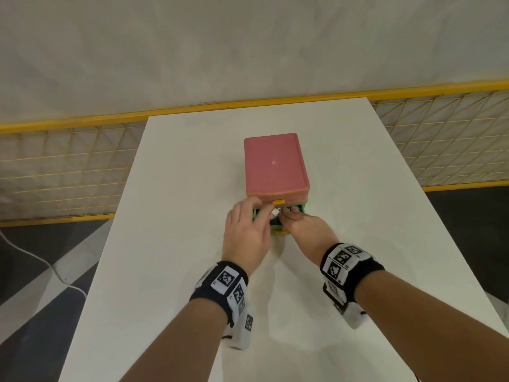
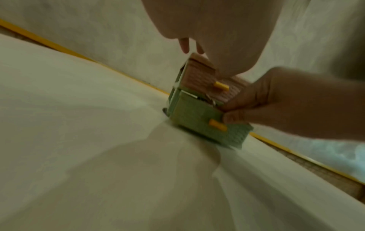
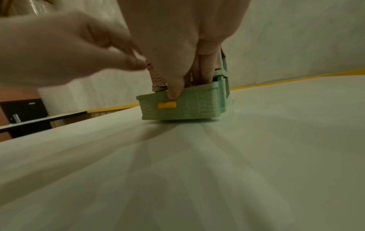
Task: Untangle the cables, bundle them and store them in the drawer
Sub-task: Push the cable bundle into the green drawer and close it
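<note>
A small drawer unit with a pink top (image 1: 274,166) stands mid-table. Its lower green drawer (image 3: 197,106) is pulled out toward me and has a yellow handle (image 3: 166,105). A white cable (image 1: 274,213) shows just above the drawer's opening, between my two hands; the rest of it is hidden. My left hand (image 1: 263,210) reaches in from the left with fairly straight fingers touching the cable end. My right hand (image 1: 292,216) has its fingers inside the green drawer and its thumb (image 3: 173,93) on the drawer's front wall, pinching that wall.
The white table (image 1: 192,271) carries only the drawer unit. A yellow wire fence (image 1: 68,166) runs behind the table. A white cord (image 1: 41,260) lies on the dark floor to the left. The pink upper drawer (image 2: 199,75) is closed.
</note>
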Motion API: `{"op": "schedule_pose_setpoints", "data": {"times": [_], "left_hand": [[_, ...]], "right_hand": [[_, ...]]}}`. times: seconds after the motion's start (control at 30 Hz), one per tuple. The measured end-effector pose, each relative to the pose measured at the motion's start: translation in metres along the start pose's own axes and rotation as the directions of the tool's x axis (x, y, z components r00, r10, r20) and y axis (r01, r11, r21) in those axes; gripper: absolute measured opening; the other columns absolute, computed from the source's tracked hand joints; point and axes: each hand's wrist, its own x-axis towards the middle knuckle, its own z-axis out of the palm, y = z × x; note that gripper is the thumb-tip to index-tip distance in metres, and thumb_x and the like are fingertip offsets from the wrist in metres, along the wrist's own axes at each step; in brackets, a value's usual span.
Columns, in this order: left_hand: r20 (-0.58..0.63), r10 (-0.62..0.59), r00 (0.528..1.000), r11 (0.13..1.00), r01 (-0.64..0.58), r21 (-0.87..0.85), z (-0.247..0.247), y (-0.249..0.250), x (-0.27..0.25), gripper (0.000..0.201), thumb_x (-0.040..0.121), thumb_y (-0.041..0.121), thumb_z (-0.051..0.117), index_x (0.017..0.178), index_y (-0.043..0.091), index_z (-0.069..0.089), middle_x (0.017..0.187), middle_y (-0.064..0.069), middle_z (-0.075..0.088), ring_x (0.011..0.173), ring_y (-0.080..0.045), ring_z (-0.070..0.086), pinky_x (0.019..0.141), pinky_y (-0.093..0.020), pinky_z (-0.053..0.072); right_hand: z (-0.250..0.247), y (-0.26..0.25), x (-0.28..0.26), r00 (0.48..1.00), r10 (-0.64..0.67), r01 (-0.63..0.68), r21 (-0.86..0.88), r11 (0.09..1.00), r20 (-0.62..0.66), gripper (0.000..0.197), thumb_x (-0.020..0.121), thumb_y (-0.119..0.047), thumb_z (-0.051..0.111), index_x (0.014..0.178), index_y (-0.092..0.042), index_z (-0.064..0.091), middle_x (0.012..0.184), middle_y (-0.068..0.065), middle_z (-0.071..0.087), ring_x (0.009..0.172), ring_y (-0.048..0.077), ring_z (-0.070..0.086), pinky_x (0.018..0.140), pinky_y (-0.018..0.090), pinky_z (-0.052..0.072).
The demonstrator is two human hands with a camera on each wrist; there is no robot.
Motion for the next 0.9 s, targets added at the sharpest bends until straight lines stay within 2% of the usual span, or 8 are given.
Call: {"op": "schedule_pose_setpoints", "data": {"times": [0.07,0.2,0.3,0.43,0.5,0.57,0.7,0.9], "left_hand": [[0.016,-0.013,1.0,1.0,0.013,0.005,-0.01,0.001,0.019,0.045,0.088,0.006,0.059,0.132,0.012,0.056,0.133,-0.013,0.052,0.123,-0.03,0.047,0.103,-0.041,0.041],[0.253,-0.119,0.96,0.992,0.128,-0.019,-0.01,-0.012,0.039,0.059,0.097,0.036,0.053,0.149,0.016,0.034,0.154,-0.002,0.035,0.143,-0.023,0.029,0.118,-0.044,0.023],[0.294,-0.175,0.94,0.981,0.191,-0.026,-0.001,-0.02,0.031,0.078,0.086,0.053,0.061,0.15,0.021,0.03,0.156,0.004,0.03,0.134,-0.021,0.036,0.109,-0.039,0.032],[0.197,-0.206,0.959,0.974,0.22,-0.05,0.013,-0.016,0.029,0.079,0.08,0.04,0.073,0.147,0.023,0.034,0.152,0.005,0.033,0.119,-0.021,0.042,0.098,-0.037,0.041],[0.183,-0.237,0.954,0.966,0.251,-0.057,0.018,-0.013,0.031,0.077,0.078,0.021,0.075,0.144,0.025,0.036,0.149,0.003,0.035,0.117,-0.023,0.044,0.096,-0.038,0.044],[0.166,-0.251,0.954,0.966,0.257,-0.017,0.022,-0.011,0.034,0.078,0.072,0.003,0.073,0.139,0.025,0.04,0.142,0.0,0.041,0.112,-0.025,0.048,0.091,-0.04,0.046],[0.17,-0.208,0.963,0.978,0.205,0.032,0.02,-0.012,0.044,0.076,0.064,-0.002,0.073,0.133,0.018,0.048,0.13,-0.007,0.049,0.104,-0.029,0.052,0.085,-0.039,0.049],[0.217,-0.157,0.963,0.971,0.19,-0.142,0.012,-0.018,0.034,0.071,0.072,0.015,0.064,0.14,0.018,0.043,0.143,-0.004,0.042,0.12,-0.024,0.043,0.101,-0.034,0.041]], "right_hand": [[0.004,-0.001,0.002,0.999,0.0,0.002,0.026,1.0,-0.049,0.049,0.091,0.003,0.035,0.139,0.0,0.037,0.147,0.016,0.04,0.136,0.033,0.039,0.111,0.037,0.033],[0.009,-0.003,0.01,0.986,-0.024,0.019,-0.031,0.999,-0.165,0.04,0.061,0.008,0.068,0.1,0.0,0.067,0.093,0.016,0.072,0.09,0.032,0.07,0.092,0.045,0.052],[0.009,-0.002,0.004,0.984,-0.026,0.041,0.078,0.996,-0.176,0.04,0.08,0.007,0.053,0.118,-0.001,0.06,0.119,0.016,0.064,0.114,0.033,0.058,0.104,0.041,0.044],[0.013,0.006,-0.003,0.972,0.049,-0.01,0.166,0.986,-0.23,0.035,0.07,0.008,0.066,0.1,-0.01,0.069,0.103,0.006,0.071,0.091,0.03,0.068,0.061,0.031,0.055],[0.018,0.007,-0.004,0.966,0.058,-0.013,0.179,0.984,-0.252,0.035,0.063,0.008,0.073,0.091,-0.012,0.07,0.094,0.005,0.073,0.08,0.027,0.069,0.053,0.028,0.053],[0.016,0.004,-0.006,0.963,0.072,-0.019,0.199,0.98,-0.262,0.038,0.063,0.011,0.07,0.094,-0.011,0.069,0.098,0.006,0.072,0.085,0.028,0.069,0.058,0.03,0.055],[0.017,0.001,0.001,0.971,0.052,-0.03,0.096,0.995,-0.232,0.047,0.074,0.012,0.05,0.117,-0.003,0.061,0.122,0.014,0.064,0.116,0.032,0.059,0.105,0.044,0.043],[0.023,0.0,0.009,0.981,0.055,-0.043,0.069,0.997,-0.188,0.045,0.083,0.003,0.046,0.128,0.0,0.052,0.125,0.017,0.061,0.124,0.032,0.053,0.117,0.046,0.025]]}}
